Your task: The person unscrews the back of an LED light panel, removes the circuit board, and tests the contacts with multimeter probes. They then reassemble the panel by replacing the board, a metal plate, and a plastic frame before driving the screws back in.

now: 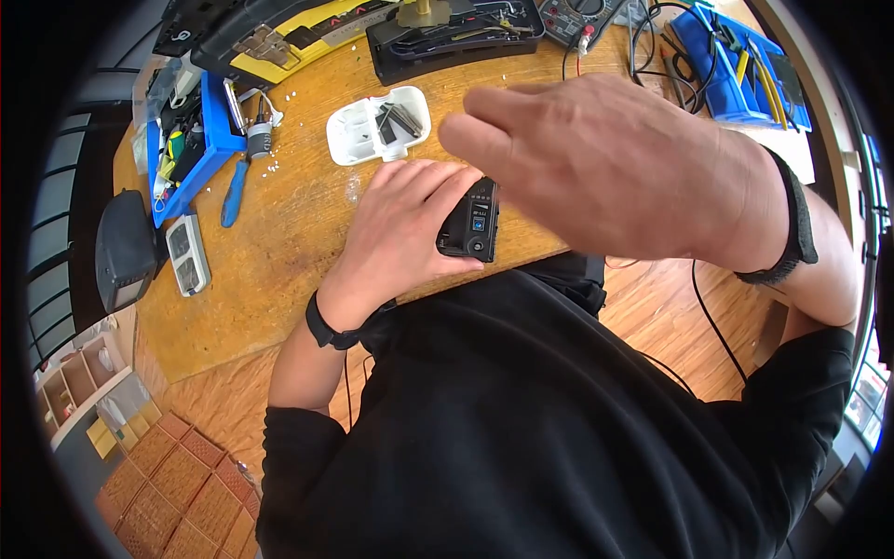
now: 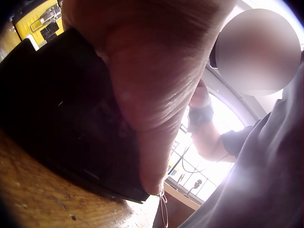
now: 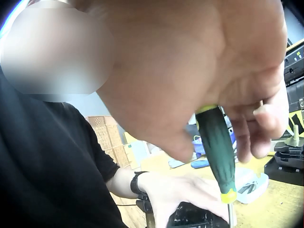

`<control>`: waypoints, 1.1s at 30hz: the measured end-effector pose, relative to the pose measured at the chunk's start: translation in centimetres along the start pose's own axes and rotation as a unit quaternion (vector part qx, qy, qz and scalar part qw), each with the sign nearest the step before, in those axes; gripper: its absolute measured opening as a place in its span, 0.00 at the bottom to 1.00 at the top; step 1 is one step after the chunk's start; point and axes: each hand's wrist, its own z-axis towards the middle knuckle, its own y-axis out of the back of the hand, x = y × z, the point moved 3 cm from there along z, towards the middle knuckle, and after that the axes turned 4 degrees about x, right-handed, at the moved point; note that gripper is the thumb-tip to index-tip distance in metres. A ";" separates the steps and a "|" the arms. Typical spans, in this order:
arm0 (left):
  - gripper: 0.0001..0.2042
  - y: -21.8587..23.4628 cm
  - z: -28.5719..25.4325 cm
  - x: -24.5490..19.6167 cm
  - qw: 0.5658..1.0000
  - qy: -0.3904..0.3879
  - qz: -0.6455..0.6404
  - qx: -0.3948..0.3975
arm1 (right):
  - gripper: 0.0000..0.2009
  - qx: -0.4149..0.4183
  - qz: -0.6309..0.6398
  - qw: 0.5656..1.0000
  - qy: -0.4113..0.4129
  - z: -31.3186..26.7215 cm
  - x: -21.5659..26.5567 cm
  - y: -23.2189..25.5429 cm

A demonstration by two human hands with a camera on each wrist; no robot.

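My left hand [image 1: 400, 224] grips a black electronic device [image 1: 453, 238] at the table's front edge, with the thumb along its near side and the fingers across its far side. A small blue square and a round part show on the device's face. In the left wrist view its dark side [image 2: 61, 118] stands over the wood. Above and to the right is my right hand [image 1: 605, 168], which holds a green and yellow screwdriver [image 3: 217, 147]. The handle's top end sits under the palm, and the metal shaft points down beside the device; its tip is out of frame.
Beyond the left hand lies an open white case [image 1: 358, 130] with small metal bits. A blue bin [image 1: 219, 121] and a blue-handled tool [image 1: 235, 194] are at left. At the back stand a black tray [image 1: 456, 47], a multimeter [image 1: 582, 19] and another blue bin [image 1: 745, 74].
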 end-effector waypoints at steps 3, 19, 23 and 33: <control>0.47 0.0 0.1 -0.1 1.000 0.003 -0.004 -0.008 | 0.16 0.081 0.006 0.997 -0.015 0.2 0.0 0.6; 0.46 -0.1 0.1 0.0 1.000 0.004 -0.001 0.002 | 0.17 0.092 -0.047 0.994 -0.019 -0.4 0.6 0.7; 0.46 0.0 0.1 0.0 1.000 0.005 0.001 -0.005 | 0.12 0.095 -0.021 0.995 -0.040 -0.7 0.2 1.3; 0.44 0.0 0.0 0.0 1.000 0.002 -0.007 0.000 | 0.10 0.135 -0.009 0.990 0.035 -0.1 0.4 1.0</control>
